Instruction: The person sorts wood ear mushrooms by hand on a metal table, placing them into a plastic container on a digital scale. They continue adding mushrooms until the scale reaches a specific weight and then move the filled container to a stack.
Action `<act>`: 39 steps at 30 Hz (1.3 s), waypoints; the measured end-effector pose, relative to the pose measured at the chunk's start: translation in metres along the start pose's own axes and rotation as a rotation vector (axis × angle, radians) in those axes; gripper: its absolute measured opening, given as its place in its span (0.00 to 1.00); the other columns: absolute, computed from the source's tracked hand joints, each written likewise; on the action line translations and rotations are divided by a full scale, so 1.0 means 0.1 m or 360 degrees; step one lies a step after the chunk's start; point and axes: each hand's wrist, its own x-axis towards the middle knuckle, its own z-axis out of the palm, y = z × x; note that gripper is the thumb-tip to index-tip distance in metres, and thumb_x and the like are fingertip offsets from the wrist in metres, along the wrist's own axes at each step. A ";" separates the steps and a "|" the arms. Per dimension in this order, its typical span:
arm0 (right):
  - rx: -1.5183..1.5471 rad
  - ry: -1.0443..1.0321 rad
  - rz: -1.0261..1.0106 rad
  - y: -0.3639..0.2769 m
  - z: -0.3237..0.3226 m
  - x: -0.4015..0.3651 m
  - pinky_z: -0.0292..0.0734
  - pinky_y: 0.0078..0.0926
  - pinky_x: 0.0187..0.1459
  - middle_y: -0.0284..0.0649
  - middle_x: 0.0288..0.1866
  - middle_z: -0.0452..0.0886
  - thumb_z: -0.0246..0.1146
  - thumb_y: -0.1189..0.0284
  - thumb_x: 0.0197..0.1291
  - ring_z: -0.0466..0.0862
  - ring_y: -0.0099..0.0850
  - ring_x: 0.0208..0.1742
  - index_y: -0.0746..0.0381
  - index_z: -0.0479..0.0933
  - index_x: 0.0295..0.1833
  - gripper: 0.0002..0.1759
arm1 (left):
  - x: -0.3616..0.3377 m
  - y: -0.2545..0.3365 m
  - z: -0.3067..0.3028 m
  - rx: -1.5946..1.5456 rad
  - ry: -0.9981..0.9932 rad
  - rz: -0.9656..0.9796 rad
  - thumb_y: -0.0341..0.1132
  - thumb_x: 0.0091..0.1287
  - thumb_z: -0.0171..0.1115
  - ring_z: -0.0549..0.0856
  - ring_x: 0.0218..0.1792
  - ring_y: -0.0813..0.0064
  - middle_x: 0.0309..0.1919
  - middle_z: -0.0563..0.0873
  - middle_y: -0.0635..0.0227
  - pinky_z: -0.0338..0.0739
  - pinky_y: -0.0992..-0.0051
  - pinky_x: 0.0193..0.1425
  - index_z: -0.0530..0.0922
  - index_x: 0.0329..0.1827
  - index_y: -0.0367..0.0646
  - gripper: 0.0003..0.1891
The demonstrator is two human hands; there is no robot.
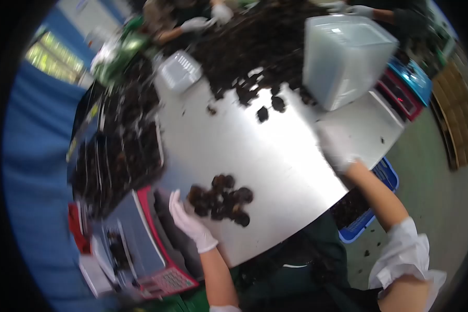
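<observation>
My left hand [191, 221], in a white glove, has its fingers stretched out together and its palm edge beside a small heap of dark brown, roundish pieces [221, 200] that look like dried mushrooms. The heap lies on the shiny metal table [275, 166], near its front edge. Smeared by motion, my gloved right hand [339, 152] is over the table's right side, below a tall stack of clear plastic containers [343, 60]; its fingers cannot be made out.
A pink-edged scale [166, 278] with a keypad stands at the left. Filled clear trays [117, 161] lie behind it. One clear container [179, 71] sits further back, near a large dark pile [249, 41]. Co-workers' gloved hands [197, 23] are across the table. A blue basket [361, 229] is below right.
</observation>
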 end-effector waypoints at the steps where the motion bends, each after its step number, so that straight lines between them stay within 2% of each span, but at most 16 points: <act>1: -0.0104 -0.0104 0.0203 0.22 -0.23 -0.21 0.74 0.51 0.43 0.54 0.36 0.80 0.58 0.74 0.60 0.80 0.51 0.42 0.64 0.79 0.40 0.07 | -0.02 0.12 -0.01 -0.0062 0.0038 -0.0101 0.35 0.80 0.41 0.76 0.66 0.64 0.63 0.80 0.57 0.66 0.66 0.73 0.81 0.59 0.32 0.21; 6: -0.0397 0.0255 0.0288 1.47 -1.05 -0.95 0.75 0.44 0.51 0.49 0.41 0.79 0.61 0.76 0.63 0.81 0.48 0.47 0.63 0.77 0.41 0.03 | 0.03 0.24 -0.26 0.0110 -0.0251 -0.0142 0.28 0.75 0.53 0.78 0.66 0.65 0.61 0.81 0.58 0.66 0.67 0.74 0.82 0.57 0.34 0.14; 8: -0.0354 0.0249 0.0400 1.41 -1.20 -0.95 0.75 0.43 0.51 0.48 0.42 0.80 0.60 0.77 0.64 0.81 0.47 0.47 0.63 0.78 0.41 0.03 | 0.06 0.24 -0.21 0.0005 -0.0386 -0.0218 0.28 0.71 0.60 0.77 0.67 0.61 0.64 0.78 0.57 0.66 0.65 0.74 0.81 0.60 0.37 0.16; 9: -0.0406 0.0411 0.0183 1.35 -1.20 -0.96 0.75 0.43 0.51 0.47 0.42 0.80 0.60 0.78 0.64 0.81 0.46 0.47 0.64 0.78 0.41 0.03 | 0.07 0.25 -0.17 0.0007 -0.0391 -0.0232 0.28 0.71 0.60 0.77 0.67 0.61 0.64 0.78 0.57 0.66 0.65 0.74 0.81 0.60 0.37 0.16; 12: 0.0111 0.0527 -0.0165 0.49 -0.99 -0.72 0.75 0.37 0.47 0.42 0.44 0.82 0.61 0.82 0.60 0.80 0.40 0.46 0.65 0.79 0.42 0.06 | 0.11 0.33 -0.05 0.0630 -0.0744 0.0237 0.33 0.64 0.68 0.74 0.68 0.55 0.66 0.76 0.54 0.66 0.62 0.74 0.79 0.64 0.43 0.24; 13: 0.0405 0.0228 -0.0021 0.10 -0.90 -0.73 0.74 0.31 0.46 0.42 0.41 0.79 0.54 0.87 0.54 0.80 0.37 0.46 0.65 0.77 0.40 0.11 | 0.10 0.40 -0.01 0.0598 -0.0878 0.0207 0.31 0.63 0.68 0.76 0.66 0.55 0.63 0.80 0.55 0.68 0.61 0.74 0.80 0.62 0.43 0.23; 15: 0.0884 0.0143 -0.0474 -0.18 -0.42 -0.74 0.72 0.32 0.38 0.42 0.32 0.75 0.53 0.87 0.44 0.76 0.38 0.35 0.65 0.76 0.36 0.13 | 0.08 0.40 0.02 0.0457 -0.0994 0.0280 0.27 0.64 0.67 0.82 0.56 0.66 0.55 0.84 0.61 0.74 0.70 0.65 0.82 0.59 0.41 0.19; 17: 0.0904 -0.0357 -0.0626 -0.88 -0.38 -0.49 0.72 0.44 0.40 0.46 0.28 0.74 0.58 0.75 0.52 0.76 0.48 0.33 0.64 0.74 0.33 0.04 | 0.06 0.41 -0.01 0.0287 -0.0840 0.0086 0.25 0.64 0.66 0.81 0.51 0.72 0.52 0.84 0.66 0.75 0.74 0.59 0.83 0.58 0.41 0.18; 19: 0.0995 -0.0665 -0.0394 -1.35 -0.09 -0.30 0.73 0.47 0.46 0.48 0.34 0.78 0.61 0.69 0.57 0.78 0.49 0.40 0.63 0.79 0.39 0.08 | 0.04 0.35 -0.07 -0.0024 -0.0556 -0.0107 0.20 0.66 0.63 0.75 0.41 0.87 0.47 0.83 0.74 0.71 0.85 0.47 0.83 0.58 0.39 0.17; 22: 0.1073 -0.0350 -0.0766 -1.92 0.31 0.01 0.73 0.42 0.56 0.47 0.47 0.80 0.64 0.64 0.59 0.77 0.46 0.52 0.60 0.80 0.51 0.16 | 0.02 0.30 -0.24 0.0200 -0.0520 -0.0187 0.25 0.68 0.64 0.80 0.45 0.79 0.49 0.84 0.69 0.74 0.79 0.54 0.82 0.60 0.38 0.17; 24: 0.1022 -0.0247 -0.0885 -2.02 0.50 0.07 0.72 0.38 0.61 0.45 0.52 0.81 0.65 0.65 0.60 0.77 0.43 0.56 0.60 0.80 0.53 0.18 | 0.00 0.27 -0.27 0.0492 -0.0536 0.0218 0.30 0.70 0.64 0.83 0.50 0.68 0.52 0.84 0.61 0.75 0.71 0.62 0.81 0.62 0.38 0.18; 26: 0.0761 -0.0709 -0.1139 -2.05 0.57 0.13 0.75 0.42 0.58 0.45 0.51 0.82 0.65 0.63 0.60 0.77 0.47 0.55 0.59 0.80 0.56 0.20 | -0.09 0.35 -0.29 0.0669 -0.0727 0.0194 0.35 0.67 0.67 0.78 0.62 0.59 0.59 0.81 0.57 0.70 0.65 0.70 0.81 0.63 0.42 0.21; 29: 0.0978 -0.1049 -0.0834 -1.75 0.50 0.31 0.75 0.42 0.59 0.43 0.52 0.84 0.65 0.67 0.59 0.78 0.47 0.54 0.60 0.80 0.57 0.20 | -0.17 0.44 -0.34 0.0817 -0.0826 0.0189 0.32 0.62 0.70 0.74 0.66 0.55 0.62 0.80 0.58 0.67 0.64 0.72 0.81 0.62 0.46 0.23; 32: 0.1195 -0.0733 -0.0430 -1.64 0.17 0.16 0.75 0.42 0.59 0.48 0.51 0.83 0.63 0.70 0.57 0.80 0.49 0.52 0.63 0.79 0.55 0.19 | -0.18 0.38 -0.43 0.1110 -0.0492 0.0456 0.27 0.63 0.64 0.75 0.65 0.57 0.62 0.81 0.58 0.66 0.64 0.73 0.79 0.64 0.44 0.24; 36: 0.0961 -0.0259 -0.0855 -1.74 0.38 -0.15 0.70 0.46 0.63 0.49 0.56 0.81 0.63 0.68 0.59 0.78 0.50 0.58 0.63 0.79 0.54 0.19 | -0.24 0.35 -0.22 0.0243 -0.0710 0.0170 0.28 0.69 0.60 0.78 0.65 0.59 0.64 0.80 0.54 0.66 0.65 0.74 0.77 0.66 0.37 0.21; 39: 0.1319 -0.0731 -0.0869 -1.98 0.38 -0.34 0.58 0.42 0.76 0.49 0.71 0.71 0.57 0.68 0.70 0.69 0.46 0.72 0.60 0.73 0.69 0.23 | -0.34 0.43 0.00 0.0010 -0.0840 0.0156 0.29 0.71 0.58 0.75 0.69 0.57 0.66 0.77 0.52 0.65 0.64 0.75 0.72 0.71 0.36 0.25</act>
